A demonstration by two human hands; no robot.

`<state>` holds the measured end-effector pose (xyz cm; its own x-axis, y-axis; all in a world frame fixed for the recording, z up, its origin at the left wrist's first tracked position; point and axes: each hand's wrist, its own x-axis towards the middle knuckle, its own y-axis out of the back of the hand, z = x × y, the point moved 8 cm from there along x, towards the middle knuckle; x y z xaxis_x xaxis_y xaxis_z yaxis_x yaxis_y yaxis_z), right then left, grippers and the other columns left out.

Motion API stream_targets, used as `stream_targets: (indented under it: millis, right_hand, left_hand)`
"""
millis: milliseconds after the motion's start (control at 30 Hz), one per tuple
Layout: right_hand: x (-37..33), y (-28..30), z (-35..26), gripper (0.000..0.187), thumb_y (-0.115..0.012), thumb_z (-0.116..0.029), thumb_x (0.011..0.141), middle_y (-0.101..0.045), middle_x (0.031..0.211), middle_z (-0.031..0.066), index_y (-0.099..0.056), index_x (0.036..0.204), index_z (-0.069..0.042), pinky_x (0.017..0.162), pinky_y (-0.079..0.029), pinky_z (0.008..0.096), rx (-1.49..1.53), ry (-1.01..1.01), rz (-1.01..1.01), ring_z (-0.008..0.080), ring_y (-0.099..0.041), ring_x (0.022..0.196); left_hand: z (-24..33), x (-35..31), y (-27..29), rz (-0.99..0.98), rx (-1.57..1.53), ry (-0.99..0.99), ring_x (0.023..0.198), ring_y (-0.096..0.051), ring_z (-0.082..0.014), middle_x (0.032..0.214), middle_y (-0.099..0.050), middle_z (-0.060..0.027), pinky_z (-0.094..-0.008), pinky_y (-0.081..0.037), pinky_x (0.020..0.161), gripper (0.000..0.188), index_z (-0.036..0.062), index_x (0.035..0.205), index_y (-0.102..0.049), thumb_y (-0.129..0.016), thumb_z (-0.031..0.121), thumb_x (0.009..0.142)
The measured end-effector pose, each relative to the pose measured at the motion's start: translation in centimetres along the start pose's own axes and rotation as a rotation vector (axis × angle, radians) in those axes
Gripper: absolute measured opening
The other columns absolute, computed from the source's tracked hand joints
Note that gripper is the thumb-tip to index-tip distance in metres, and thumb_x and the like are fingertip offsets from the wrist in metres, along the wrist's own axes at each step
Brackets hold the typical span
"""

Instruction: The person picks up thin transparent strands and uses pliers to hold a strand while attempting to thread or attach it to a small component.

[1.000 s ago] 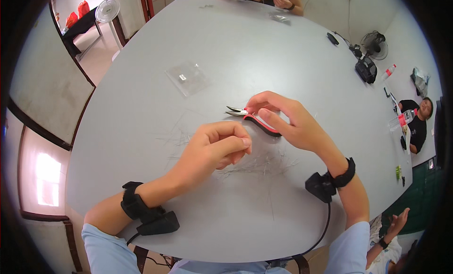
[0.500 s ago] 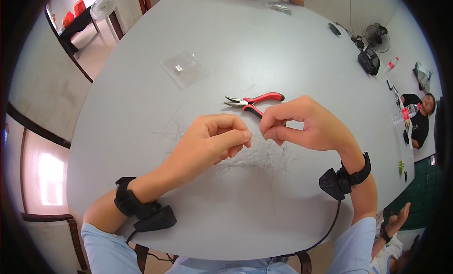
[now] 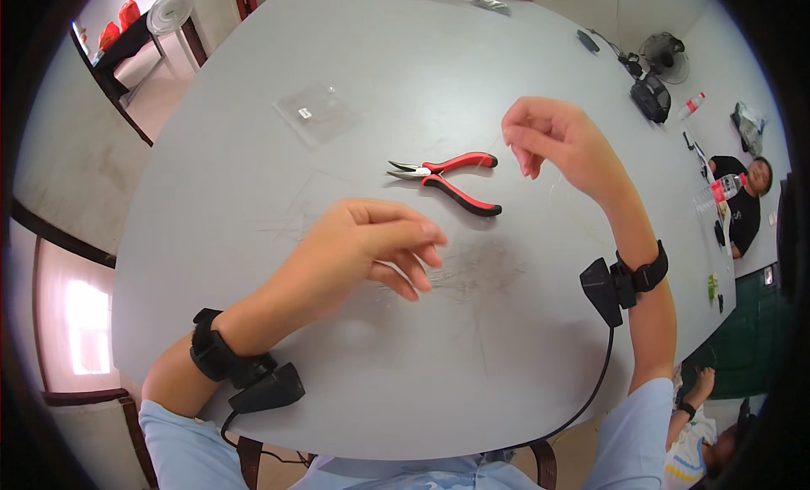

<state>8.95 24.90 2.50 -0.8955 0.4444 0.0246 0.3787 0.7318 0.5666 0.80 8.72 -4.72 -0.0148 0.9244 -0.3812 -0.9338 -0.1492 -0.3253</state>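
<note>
My right hand is raised off the table, thumb and forefinger pinched together. A faint, clear thread shows by its fingers; most of its length is too fine to follow. Lower and to the left, my left hand has thumb and forefinger together while the other fingers hang loosely curled. Whatever it pinches, if anything, is too small to see. Between the hands and slightly beyond lie bent-nose pliers with red and black handles, jaws apart, touched by neither hand. Short clear thread bits are scattered beneath my hands.
A flat clear plastic bag with a white label lies farther off on the grey table. Along the right side are a black pouch, bottles and a fan. Other people sit around the table.
My right hand has moved up and away from my left, which stays near its place with its lower fingers looser. The pliers' lower handle is now uncovered. The view has shifted slightly.
</note>
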Motion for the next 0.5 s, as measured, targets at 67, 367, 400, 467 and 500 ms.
stream_targets:
  millis: [67,367,400,467,500]
  right_hand:
    - [0.0,1.0,0.8,0.013,-0.054,-0.014,0.088,-0.052,0.062,-0.0002,-0.056,0.080,-0.004,0.054,-0.041,0.0208,0.087,-0.047,0.059,0.0071,-0.049,0.058]
    - [-0.6,3.3,3.2,0.016,-0.052,-0.017,0.089,-0.048,0.061,-0.0022,-0.052,0.077,-0.006,0.053,-0.041,0.0211,0.186,-0.151,0.130,0.0063,-0.047,0.057]
    - [-0.6,3.1,2.9,0.016,-0.052,-0.017,0.089,-0.048,0.061,-0.0022,-0.052,0.077,-0.006,0.053,-0.041,0.0211,0.186,-0.146,0.127,0.0063,-0.047,0.057]
    - [-0.9,2.4,1.9,0.016,-0.052,-0.016,0.088,-0.049,0.062,-0.0017,-0.052,0.077,-0.005,0.053,-0.040,0.0211,0.205,-0.101,0.074,0.0065,-0.047,0.055]
    - [-1.2,2.1,1.1,0.016,-0.052,-0.016,0.088,-0.049,0.062,-0.0017,-0.052,0.077,-0.005,0.053,-0.040,0.0211,0.204,-0.097,0.072,0.0065,-0.047,0.055]
  left_hand:
    - [0.5,-0.1,1.5,0.154,-0.080,-0.076,0.059,-0.056,-0.0102,0.075,-0.060,-0.0027,-0.0248,-0.047,0.056,0.019,0.0008,0.091,-0.061,-0.055,0.018,0.088]
    - [0.8,0.2,5.6,0.377,-0.199,-0.291,0.063,-0.051,-0.0102,0.076,-0.055,-0.0009,-0.0242,-0.043,0.061,0.023,0.0017,0.097,-0.056,-0.055,0.022,0.088]
    - [0.8,0.1,5.6,0.350,-0.169,-0.290,0.068,-0.055,-0.0123,0.081,-0.058,-0.0030,-0.0249,-0.045,0.068,0.026,0.0006,0.102,-0.056,-0.055,0.022,0.088]
    - [2.4,-0.5,4.4,0.437,0.108,-0.486,0.076,-0.057,-0.0148,0.089,-0.060,-0.0062,-0.0266,-0.046,0.072,0.029,-0.0010,0.106,-0.056,-0.056,0.022,0.088]
    - [3.9,-1.5,3.3,0.515,0.390,-0.672,0.084,-0.058,-0.0174,0.097,-0.061,-0.0094,-0.0284,-0.047,0.077,0.033,-0.0026,0.111,-0.055,-0.058,0.021,0.088]
